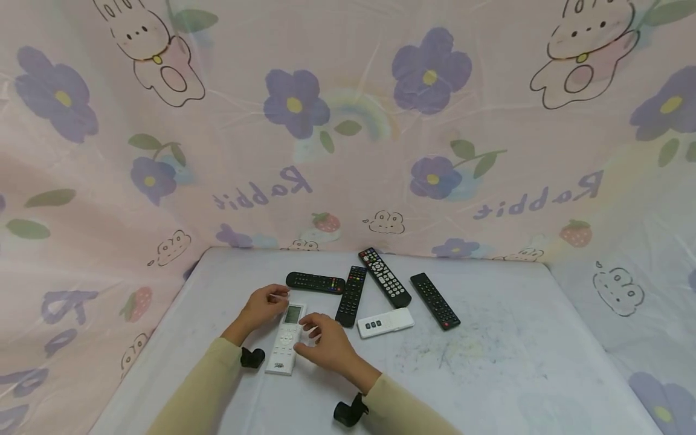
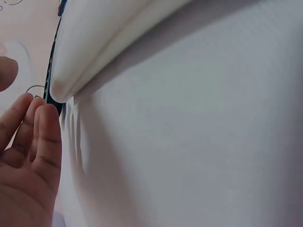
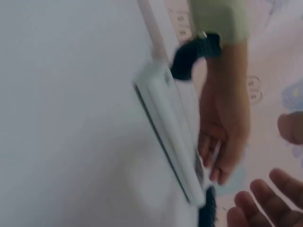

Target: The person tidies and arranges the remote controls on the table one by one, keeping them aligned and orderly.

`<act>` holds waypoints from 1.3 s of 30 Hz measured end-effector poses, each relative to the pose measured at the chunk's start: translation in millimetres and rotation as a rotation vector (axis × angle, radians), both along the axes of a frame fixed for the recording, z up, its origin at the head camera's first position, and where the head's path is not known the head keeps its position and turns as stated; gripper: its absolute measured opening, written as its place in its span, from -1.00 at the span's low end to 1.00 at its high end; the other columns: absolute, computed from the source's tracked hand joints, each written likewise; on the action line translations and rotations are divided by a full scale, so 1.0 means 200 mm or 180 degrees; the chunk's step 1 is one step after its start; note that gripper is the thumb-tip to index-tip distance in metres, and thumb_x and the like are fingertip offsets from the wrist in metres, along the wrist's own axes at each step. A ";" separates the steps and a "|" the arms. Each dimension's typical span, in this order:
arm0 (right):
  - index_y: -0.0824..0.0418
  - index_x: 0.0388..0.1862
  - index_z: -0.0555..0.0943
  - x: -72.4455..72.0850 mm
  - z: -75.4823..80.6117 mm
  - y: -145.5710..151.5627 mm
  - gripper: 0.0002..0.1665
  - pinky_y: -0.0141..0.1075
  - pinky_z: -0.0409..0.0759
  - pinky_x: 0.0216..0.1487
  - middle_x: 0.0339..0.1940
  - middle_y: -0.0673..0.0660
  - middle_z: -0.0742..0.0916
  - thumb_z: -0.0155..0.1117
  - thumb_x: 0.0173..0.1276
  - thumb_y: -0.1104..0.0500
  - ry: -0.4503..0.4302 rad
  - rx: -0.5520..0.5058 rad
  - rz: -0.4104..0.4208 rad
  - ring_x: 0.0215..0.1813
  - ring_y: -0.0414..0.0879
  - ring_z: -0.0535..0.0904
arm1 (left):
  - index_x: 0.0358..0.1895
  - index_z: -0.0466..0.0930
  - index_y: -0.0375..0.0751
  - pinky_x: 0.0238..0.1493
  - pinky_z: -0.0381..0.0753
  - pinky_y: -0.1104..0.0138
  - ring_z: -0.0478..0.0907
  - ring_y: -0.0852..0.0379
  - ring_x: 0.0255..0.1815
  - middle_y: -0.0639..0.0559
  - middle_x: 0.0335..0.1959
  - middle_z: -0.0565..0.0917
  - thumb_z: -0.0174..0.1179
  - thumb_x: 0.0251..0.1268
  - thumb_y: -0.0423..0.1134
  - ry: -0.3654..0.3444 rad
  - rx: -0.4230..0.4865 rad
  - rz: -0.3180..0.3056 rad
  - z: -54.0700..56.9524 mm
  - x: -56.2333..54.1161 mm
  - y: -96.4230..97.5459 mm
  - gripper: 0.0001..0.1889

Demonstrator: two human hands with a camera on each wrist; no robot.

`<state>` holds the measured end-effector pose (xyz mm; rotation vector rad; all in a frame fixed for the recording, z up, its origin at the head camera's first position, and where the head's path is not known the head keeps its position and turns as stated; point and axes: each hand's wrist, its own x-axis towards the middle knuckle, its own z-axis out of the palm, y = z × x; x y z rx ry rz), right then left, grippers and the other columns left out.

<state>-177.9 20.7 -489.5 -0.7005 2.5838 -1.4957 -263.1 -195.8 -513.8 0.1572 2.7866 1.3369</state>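
Note:
A white air-conditioner remote (image 1: 284,350) with a small grey screen lies on the table, its screen end pointing away from me. Beside that screen end, on the left, is my left hand (image 1: 263,305), its fingers loosely bent and holding nothing. My right hand (image 1: 328,344) hovers at the remote's right side with fingers spread and nothing between them. In the left wrist view, the fingertips of the left hand (image 2: 31,151) are close to the remote's (image 2: 94,42) end. The right wrist view shows the white remote (image 3: 165,118) from its side, with the right hand's fingers (image 3: 270,198) apart from it.
Behind the hands lie several black remotes: one sideways (image 1: 315,283), one upright (image 1: 351,296), a larger one (image 1: 385,278) and one at the right (image 1: 435,302). A smaller white remote (image 1: 386,323) lies right of my right hand. Patterned cloth (image 1: 348,151) encloses the white table (image 1: 489,386).

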 end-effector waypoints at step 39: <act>0.26 0.13 0.58 -0.77 0.01 0.27 -0.41 -0.17 0.54 0.17 0.02 0.16 0.67 0.49 0.10 0.14 0.0295 0.1603 0.0238 0.06 -0.01 0.57 | 0.25 0.48 -0.10 0.05 0.60 0.13 0.52 -0.07 0.15 -0.12 0.24 0.53 0.40 0.06 -0.19 -0.0289 -0.0116 -0.0045 -0.01 -0.33 -0.02 -0.39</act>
